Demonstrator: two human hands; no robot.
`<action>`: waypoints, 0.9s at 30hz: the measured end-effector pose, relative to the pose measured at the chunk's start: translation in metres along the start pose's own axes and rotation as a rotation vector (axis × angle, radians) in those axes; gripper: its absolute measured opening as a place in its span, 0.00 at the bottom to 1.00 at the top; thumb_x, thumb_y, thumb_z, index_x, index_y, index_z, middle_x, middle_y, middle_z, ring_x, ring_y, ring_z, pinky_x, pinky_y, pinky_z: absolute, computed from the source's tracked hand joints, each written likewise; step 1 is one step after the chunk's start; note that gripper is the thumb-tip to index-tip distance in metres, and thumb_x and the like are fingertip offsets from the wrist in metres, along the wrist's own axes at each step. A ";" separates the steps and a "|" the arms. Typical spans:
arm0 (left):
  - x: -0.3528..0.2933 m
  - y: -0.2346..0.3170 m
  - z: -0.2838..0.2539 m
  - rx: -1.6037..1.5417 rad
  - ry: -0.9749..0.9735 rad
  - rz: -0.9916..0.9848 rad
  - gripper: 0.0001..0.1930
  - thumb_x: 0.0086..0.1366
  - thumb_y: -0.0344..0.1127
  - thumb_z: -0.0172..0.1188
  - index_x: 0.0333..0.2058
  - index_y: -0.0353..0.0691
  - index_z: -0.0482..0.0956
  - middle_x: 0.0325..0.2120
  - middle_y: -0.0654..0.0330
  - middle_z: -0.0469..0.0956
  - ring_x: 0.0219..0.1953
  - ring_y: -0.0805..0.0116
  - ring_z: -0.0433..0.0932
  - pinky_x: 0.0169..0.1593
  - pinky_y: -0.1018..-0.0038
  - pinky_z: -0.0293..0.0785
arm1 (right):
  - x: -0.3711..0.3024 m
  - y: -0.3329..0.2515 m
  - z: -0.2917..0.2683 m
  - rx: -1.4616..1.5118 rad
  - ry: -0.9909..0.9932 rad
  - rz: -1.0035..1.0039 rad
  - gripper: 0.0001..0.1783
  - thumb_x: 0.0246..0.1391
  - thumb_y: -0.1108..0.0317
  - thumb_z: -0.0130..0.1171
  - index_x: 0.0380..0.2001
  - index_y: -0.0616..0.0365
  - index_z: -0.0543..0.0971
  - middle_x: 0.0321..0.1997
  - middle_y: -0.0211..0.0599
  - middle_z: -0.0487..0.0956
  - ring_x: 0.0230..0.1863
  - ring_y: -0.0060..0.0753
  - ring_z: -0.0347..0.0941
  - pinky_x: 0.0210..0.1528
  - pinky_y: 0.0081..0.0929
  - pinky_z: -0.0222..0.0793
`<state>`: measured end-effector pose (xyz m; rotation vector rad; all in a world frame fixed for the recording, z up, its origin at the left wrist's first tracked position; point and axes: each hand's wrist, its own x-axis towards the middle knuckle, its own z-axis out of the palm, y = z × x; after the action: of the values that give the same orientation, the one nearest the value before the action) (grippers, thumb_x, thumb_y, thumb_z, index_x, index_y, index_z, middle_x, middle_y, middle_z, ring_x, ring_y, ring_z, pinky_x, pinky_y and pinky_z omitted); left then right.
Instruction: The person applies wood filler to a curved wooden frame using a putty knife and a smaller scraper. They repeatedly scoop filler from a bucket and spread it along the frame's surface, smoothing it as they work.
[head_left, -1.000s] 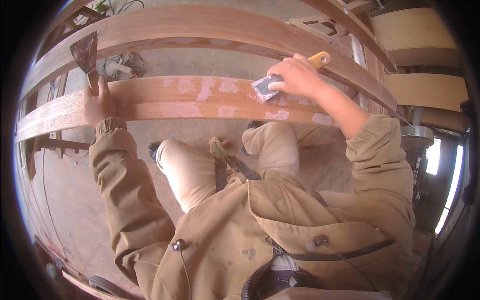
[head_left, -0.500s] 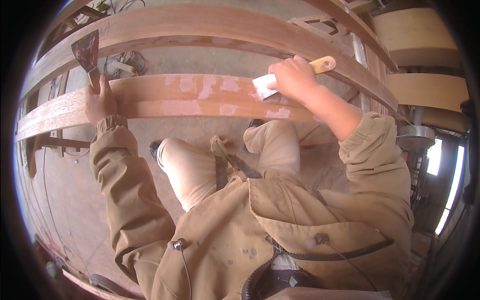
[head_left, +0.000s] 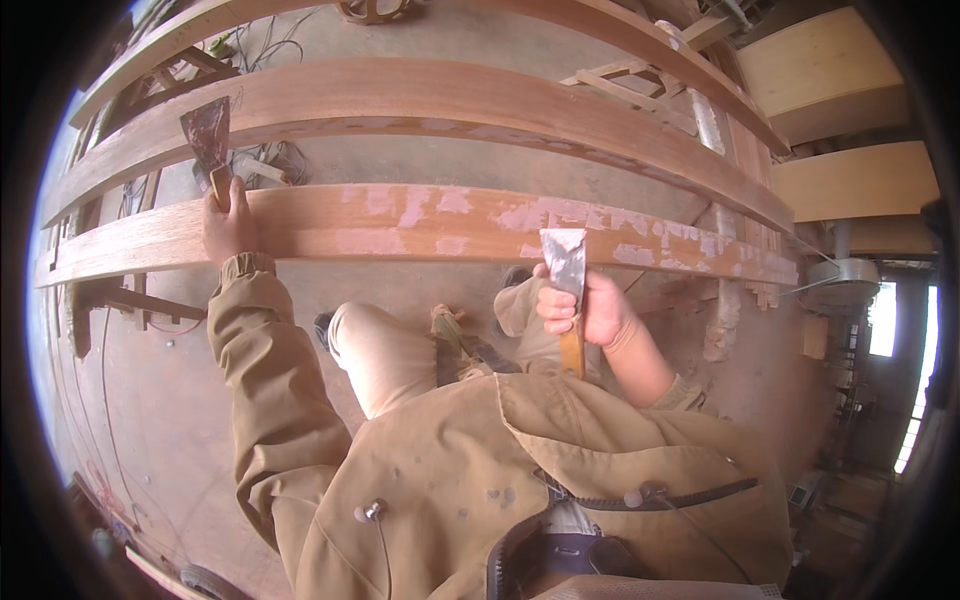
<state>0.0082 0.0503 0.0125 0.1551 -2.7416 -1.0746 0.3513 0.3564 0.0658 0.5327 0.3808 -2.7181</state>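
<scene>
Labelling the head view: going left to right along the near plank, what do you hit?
Left hand with a putty knife → pale filler patches on the plank → second putty knife in the right hand.

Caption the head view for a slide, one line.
Right hand holds a putty knife against a filler-patched wooden beam; left hand grips a second knife while resting on the beam.
</scene>
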 end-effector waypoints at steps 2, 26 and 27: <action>-0.009 0.000 -0.008 -0.196 -0.008 0.038 0.19 0.57 0.53 0.58 0.36 0.42 0.78 0.22 0.61 0.78 0.25 0.71 0.77 0.33 0.73 0.70 | 0.005 0.016 0.001 -0.013 -0.017 0.004 0.23 0.61 0.52 0.42 0.51 0.57 0.67 0.24 0.28 0.63 0.25 0.22 0.58 0.28 0.21 0.57; -0.242 0.026 -0.062 -1.120 -0.928 -0.364 0.15 0.67 0.38 0.51 0.44 0.34 0.62 0.24 0.63 0.70 0.16 0.78 0.65 0.20 0.80 0.62 | 0.058 0.039 0.072 -0.680 0.188 -0.124 0.30 0.62 0.60 0.45 0.66 0.48 0.51 0.32 0.29 0.69 0.28 0.17 0.63 0.28 0.14 0.62; -0.238 0.031 -0.056 -1.155 -0.917 -0.355 0.15 0.68 0.39 0.49 0.45 0.34 0.62 0.24 0.62 0.70 0.16 0.78 0.65 0.20 0.81 0.62 | 0.065 0.036 0.077 -0.707 0.177 -0.189 0.30 0.62 0.61 0.46 0.65 0.50 0.52 0.32 0.29 0.69 0.27 0.16 0.64 0.28 0.14 0.63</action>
<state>0.2512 0.0756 0.0403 -0.0592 -2.1065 -3.2200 0.2845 0.2805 0.1016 0.5411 1.4213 -2.4590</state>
